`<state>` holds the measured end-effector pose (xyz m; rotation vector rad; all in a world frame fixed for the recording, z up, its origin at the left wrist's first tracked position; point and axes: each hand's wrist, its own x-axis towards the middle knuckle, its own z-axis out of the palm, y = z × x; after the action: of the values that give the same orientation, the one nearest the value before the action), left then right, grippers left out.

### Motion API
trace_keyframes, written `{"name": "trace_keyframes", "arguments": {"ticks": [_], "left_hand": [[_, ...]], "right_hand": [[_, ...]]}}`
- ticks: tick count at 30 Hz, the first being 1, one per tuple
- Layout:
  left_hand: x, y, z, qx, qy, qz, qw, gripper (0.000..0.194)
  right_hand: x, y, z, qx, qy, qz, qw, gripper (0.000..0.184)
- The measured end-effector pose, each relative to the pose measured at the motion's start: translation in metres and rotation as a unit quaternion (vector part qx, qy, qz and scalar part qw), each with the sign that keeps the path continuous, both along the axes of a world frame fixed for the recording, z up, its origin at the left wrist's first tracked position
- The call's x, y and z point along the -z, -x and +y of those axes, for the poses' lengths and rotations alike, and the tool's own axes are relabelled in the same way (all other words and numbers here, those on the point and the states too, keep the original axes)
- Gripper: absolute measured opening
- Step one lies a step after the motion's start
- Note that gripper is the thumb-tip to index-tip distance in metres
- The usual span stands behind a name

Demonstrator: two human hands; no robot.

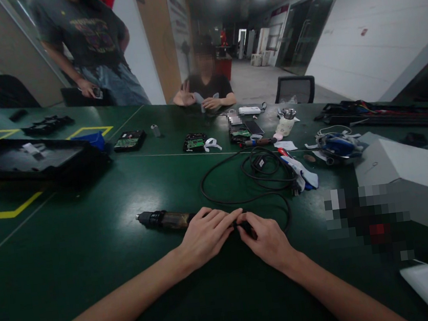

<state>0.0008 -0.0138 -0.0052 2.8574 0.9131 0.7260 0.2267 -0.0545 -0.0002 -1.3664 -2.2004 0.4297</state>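
An electric screwdriver lies across the green table, its metal tip pointing left. My left hand rests over its rear part, fingers long and close together, wrapped around the body. Right at that rear end, my right hand has its thumb and fingers closed in a pinch on a small black cable plug, mostly hidden by the fingers. Whether the plug sits in the screwdriver cannot be seen. From there a black cable loops up to a loose coil beyond my hands.
Circuit-board units and a second screwdriver lie farther back. Gloves lie beside the coil. A white box stands right; a large black tray is at left. One person sits opposite, another stands behind the table.
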Motion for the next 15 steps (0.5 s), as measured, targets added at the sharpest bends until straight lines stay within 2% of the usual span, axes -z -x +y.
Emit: {"name": "trace_keyframes", "arguments": {"ticks": [4,9,15], "left_hand": [[0.0013,0.0009,0.0005,0.024,0.005,-0.005,1.0,0.06],[0.0015,0.0,0.0009,-0.002,-0.005,-0.008,1.0,0.056],[-0.0001,0.0,0.0004,0.013,-0.001,-0.008,1.0,0.055]], "right_hand": [[0.0,0.0001,0.0002,-0.003,-0.002,-0.002,1.0,0.011],[-0.0017,0.0003,0.0004,-0.005,-0.003,0.0,1.0,0.009],[-0.0034,0.0008,0.0003,-0.005,-0.006,-0.001,1.0,0.01]]}}
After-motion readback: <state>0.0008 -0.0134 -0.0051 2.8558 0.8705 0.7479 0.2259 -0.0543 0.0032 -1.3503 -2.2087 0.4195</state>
